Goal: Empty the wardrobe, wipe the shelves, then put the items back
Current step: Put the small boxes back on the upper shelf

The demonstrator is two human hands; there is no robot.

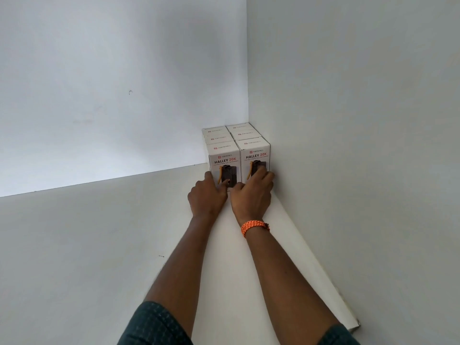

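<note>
Several white "Halley 20K" boxes stand upright in two rows in the back right corner of the white shelf [99, 232]. My left hand [206, 195] rests against the front left box [224, 160], thumb at its left edge and a finger on its face. My right hand [252, 195], with an orange wristband, presses its fingers on the lower face of the front right box [255, 155]. Both hands touch the boxes at their bases; whether either hand actually grips a box is unclear.
The wardrobe's back wall [112, 83] rises behind the boxes and the right side wall [361, 120] stands close against them. The shelf surface stretches wide to the left. The shelf's front right edge [348, 317] shows a chipped corner.
</note>
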